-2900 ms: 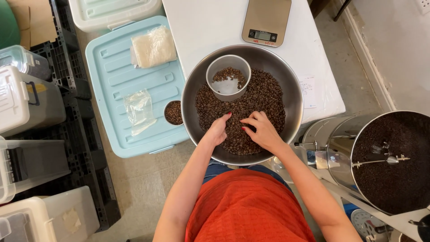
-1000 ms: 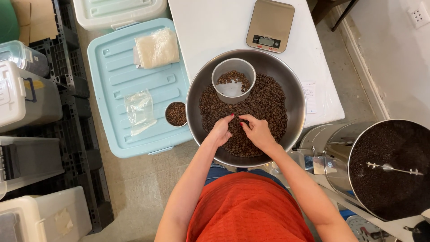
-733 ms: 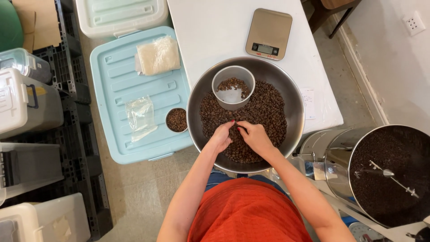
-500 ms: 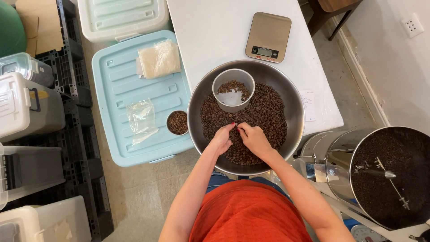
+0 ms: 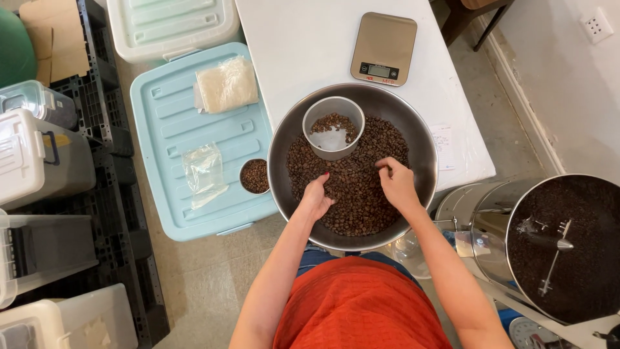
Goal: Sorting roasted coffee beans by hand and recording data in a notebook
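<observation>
Coffee beans (image 5: 352,194) fill the steel bowl (image 5: 284,139) at the white table's (image 5: 290,45) near edge. Left hand (image 5: 316,197) rests curled on them; right hand (image 5: 397,184) pinches, apparently mid-sorting. Small cup (image 5: 332,123) sits inside at the bowl's far side, likely receiving picks.

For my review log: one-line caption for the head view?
Both hands, left hand and right hand, sort coffee beans in a metal bowl.

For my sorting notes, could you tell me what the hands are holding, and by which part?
Cannot be told: both the left hand and right hand rest on the coffee beans in the metal bowl.
</observation>
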